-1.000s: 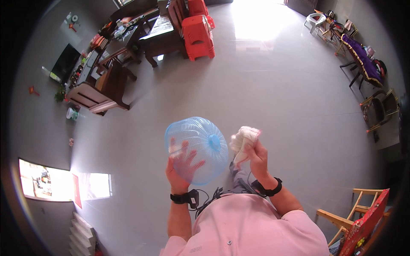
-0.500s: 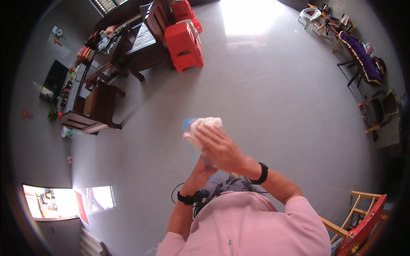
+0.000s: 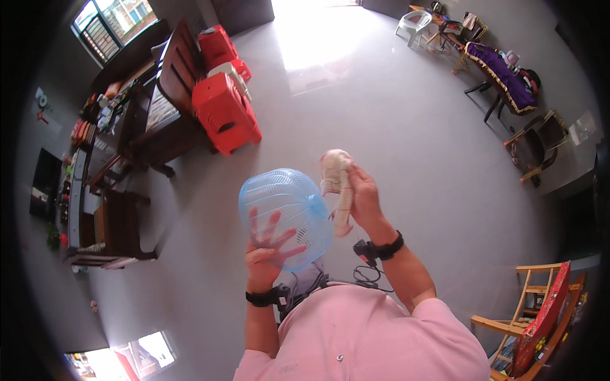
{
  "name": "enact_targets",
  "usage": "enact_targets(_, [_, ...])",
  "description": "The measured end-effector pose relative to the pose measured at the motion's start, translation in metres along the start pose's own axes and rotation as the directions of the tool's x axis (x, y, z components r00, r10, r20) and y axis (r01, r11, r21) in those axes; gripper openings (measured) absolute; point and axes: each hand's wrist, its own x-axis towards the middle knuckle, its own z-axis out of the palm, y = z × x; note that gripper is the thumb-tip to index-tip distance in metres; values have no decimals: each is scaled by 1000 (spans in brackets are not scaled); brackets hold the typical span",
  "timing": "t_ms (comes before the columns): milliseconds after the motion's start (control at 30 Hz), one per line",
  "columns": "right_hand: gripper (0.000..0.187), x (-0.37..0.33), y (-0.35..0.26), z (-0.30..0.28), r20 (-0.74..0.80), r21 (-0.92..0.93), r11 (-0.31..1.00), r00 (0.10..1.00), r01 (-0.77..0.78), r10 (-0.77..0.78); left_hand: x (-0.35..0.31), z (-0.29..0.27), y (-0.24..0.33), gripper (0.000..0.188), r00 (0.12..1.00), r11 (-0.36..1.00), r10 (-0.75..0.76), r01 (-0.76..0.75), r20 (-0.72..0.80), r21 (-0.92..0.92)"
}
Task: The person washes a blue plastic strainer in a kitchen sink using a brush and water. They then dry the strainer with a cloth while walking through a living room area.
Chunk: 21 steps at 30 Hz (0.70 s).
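A see-through blue plastic mesh basket [image 3: 289, 190], round with fine slits, is held up in front of me. My left hand [image 3: 267, 251] grips its near left side, thumb in front; the spread fingers show through the mesh behind it. To the right of the basket, my right hand [image 3: 364, 193] pinches a cream cloth [image 3: 335, 170] with a pinkish edge, which hangs down in folds. A narrow gap seems to lie between cloth and basket.
Red plastic stools [image 3: 222, 108] stand by a dark wooden bench [image 3: 171, 82] at the far left. A purple-covered table [image 3: 505, 79] and a chair [image 3: 537, 143] are at the right. A wooden chair with a red cover [image 3: 543, 324] is near right. Grey tiles [image 3: 413, 152] cover the floor.
My right hand has moved the cloth off the basket to the right. The basket has turned its broad round side toward me, over to the left. The view has shifted too.
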Motion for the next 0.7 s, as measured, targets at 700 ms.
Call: enact_targets(700, [30,325,51,-9,-27,-398,884,961,244,-277,373,8,62,87,937,950,-231,159,263,268])
